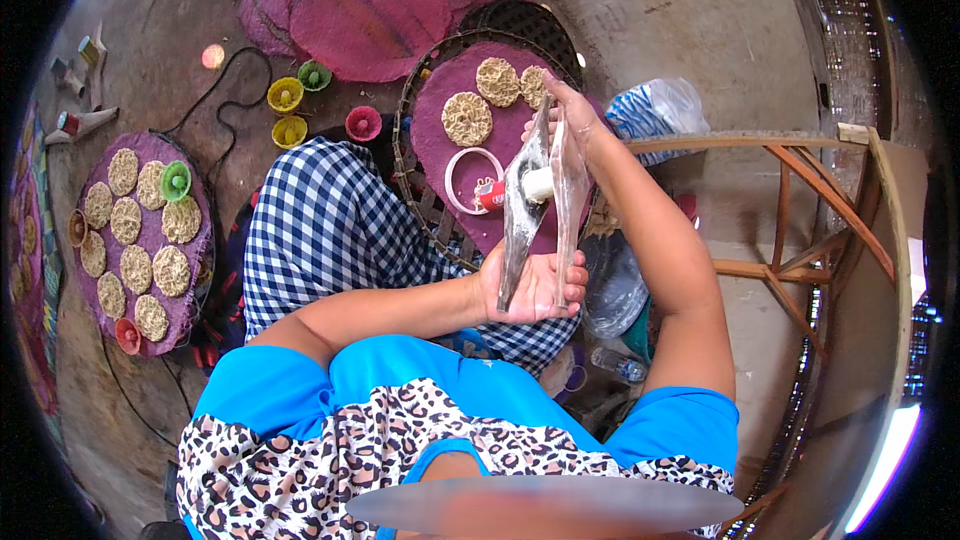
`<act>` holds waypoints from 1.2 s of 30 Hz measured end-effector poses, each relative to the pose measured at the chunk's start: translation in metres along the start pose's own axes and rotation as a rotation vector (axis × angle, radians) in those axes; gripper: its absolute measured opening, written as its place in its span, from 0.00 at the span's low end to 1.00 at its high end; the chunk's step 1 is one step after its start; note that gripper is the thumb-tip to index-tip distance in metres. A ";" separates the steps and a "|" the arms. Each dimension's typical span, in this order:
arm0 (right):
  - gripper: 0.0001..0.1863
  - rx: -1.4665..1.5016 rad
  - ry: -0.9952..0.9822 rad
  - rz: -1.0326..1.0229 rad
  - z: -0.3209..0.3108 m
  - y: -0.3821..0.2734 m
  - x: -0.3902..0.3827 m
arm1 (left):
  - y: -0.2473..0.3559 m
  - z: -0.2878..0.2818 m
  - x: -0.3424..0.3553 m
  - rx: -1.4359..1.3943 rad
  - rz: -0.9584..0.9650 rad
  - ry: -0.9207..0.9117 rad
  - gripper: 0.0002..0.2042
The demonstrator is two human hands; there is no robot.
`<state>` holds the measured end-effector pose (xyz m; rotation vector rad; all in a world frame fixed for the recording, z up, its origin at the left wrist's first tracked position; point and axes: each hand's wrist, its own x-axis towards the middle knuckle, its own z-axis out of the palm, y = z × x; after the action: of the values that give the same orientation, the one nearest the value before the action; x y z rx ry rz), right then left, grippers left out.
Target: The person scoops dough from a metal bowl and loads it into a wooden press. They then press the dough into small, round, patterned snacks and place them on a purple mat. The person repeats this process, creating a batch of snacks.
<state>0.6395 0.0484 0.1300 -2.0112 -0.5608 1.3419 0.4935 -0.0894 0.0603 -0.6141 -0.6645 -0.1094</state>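
Observation:
Both my hands hold a two-part wooden hand press with long handles, tilted above a round purple mat. My left hand is closed around the near handle ends, palm up. My right hand grips the far ends, its fingers partly hidden. Between the halves shows a white plunger, and a red cylinder sticks out to the left. Pale strands lie by the cylinder's end, within a whitish ring on the mat. Several lacy noodle discs rest farther off.
At left, another purple mat carries several noodle discs and coloured cups. More cups stand on the floor beyond my knee. Purple mats are stacked at the back. To the right are a plastic bag, a wooden frame and a bottle.

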 end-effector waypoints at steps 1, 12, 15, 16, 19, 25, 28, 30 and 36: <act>0.42 -0.012 -0.006 0.002 0.003 0.001 -0.001 | -0.001 -0.001 -0.002 0.013 0.013 0.012 0.30; 0.47 -0.034 -0.019 -0.185 0.007 -0.011 0.023 | 0.035 -0.007 -0.005 0.178 0.016 0.165 0.36; 0.48 -0.066 0.070 -0.178 -0.006 -0.006 0.026 | 0.036 -0.011 -0.001 0.179 -0.007 0.246 0.36; 0.50 0.017 0.047 -0.159 -0.010 -0.003 0.026 | 0.034 -0.013 0.001 0.179 -0.017 0.259 0.35; 0.46 -0.077 0.076 -0.114 -0.016 0.008 0.022 | 0.025 -0.016 0.002 0.178 -0.016 0.348 0.34; 0.40 -0.057 0.036 -0.125 0.002 0.016 0.014 | 0.007 -0.009 -0.005 0.156 0.026 0.458 0.35; 0.40 -0.015 0.037 -0.201 0.007 0.002 0.016 | 0.017 0.002 -0.004 0.300 0.079 0.511 0.33; 0.39 0.012 0.098 -0.304 0.007 -0.003 0.014 | 0.023 0.007 0.002 0.306 0.092 0.539 0.32; 0.37 0.040 0.001 -0.167 0.001 0.015 -0.010 | -0.014 0.003 -0.004 0.369 0.106 0.618 0.36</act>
<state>0.6341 0.0316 0.1256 -1.8884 -0.6808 1.2424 0.4849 -0.0995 0.0669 -0.2324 -0.0449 -0.0690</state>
